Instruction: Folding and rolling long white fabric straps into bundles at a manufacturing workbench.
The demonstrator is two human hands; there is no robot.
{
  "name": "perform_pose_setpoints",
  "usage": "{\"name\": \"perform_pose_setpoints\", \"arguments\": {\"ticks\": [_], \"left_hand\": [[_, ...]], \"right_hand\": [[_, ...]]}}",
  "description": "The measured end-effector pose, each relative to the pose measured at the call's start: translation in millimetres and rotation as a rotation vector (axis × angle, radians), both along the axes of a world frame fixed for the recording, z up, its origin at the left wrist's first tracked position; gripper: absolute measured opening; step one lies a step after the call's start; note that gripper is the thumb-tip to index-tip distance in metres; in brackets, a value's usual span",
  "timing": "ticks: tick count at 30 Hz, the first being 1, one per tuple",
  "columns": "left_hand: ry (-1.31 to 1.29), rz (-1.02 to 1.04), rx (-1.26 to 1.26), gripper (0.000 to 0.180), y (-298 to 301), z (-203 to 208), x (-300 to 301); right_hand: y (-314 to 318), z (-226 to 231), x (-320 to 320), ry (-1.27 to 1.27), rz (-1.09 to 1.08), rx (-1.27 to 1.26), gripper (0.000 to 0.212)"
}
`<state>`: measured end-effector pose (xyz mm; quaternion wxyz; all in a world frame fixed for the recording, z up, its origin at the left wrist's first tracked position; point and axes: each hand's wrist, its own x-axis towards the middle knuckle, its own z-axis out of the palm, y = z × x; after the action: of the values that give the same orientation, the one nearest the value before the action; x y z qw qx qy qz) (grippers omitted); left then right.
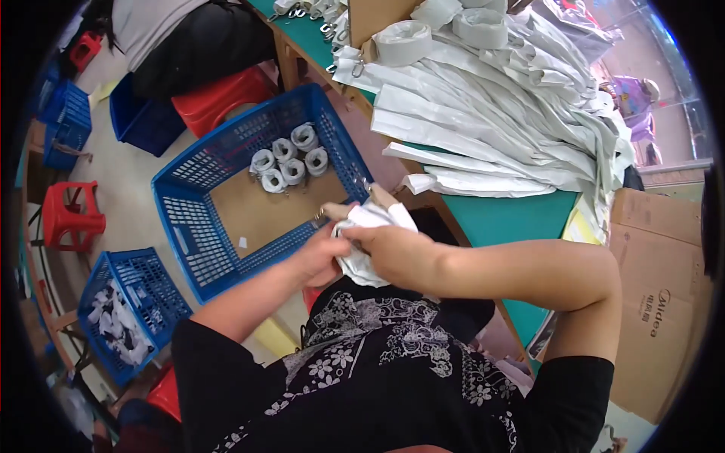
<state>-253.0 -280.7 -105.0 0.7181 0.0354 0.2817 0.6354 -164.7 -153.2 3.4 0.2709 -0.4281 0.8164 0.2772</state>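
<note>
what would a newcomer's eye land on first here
Probably the big pile of white strips spread over the green table at upper right. Next might come the large blue basket left of centre, with six white rolls grouped inside. Near the centre, the left hand and right hand hold a white bundle.

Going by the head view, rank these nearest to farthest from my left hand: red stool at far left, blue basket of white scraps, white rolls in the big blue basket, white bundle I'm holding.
From your left hand:
1. White bundle: in its grasp.
2. White rolls: ahead, inside the big blue basket.
3. Blue basket of white scraps: left.
4. Red stool: farther left.
</note>
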Motion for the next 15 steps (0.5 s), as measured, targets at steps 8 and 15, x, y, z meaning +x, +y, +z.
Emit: {"name": "perform_pose_setpoints", "arguments": {"ticks": [8,15], "left_hand": [[0.029,0.292,-0.228,0.053,-38.5,-81.1,31.2],[0.035,0.456,-0.322,0.056,-47.1,-194.3,-72.6]], "right_hand": [[-24.1,-55.6,-11.9,0.027,0.159,-0.141,0.033],[61.0,-17.0,-10.9,0.53,-0.552,-0.708,0.041]]}}
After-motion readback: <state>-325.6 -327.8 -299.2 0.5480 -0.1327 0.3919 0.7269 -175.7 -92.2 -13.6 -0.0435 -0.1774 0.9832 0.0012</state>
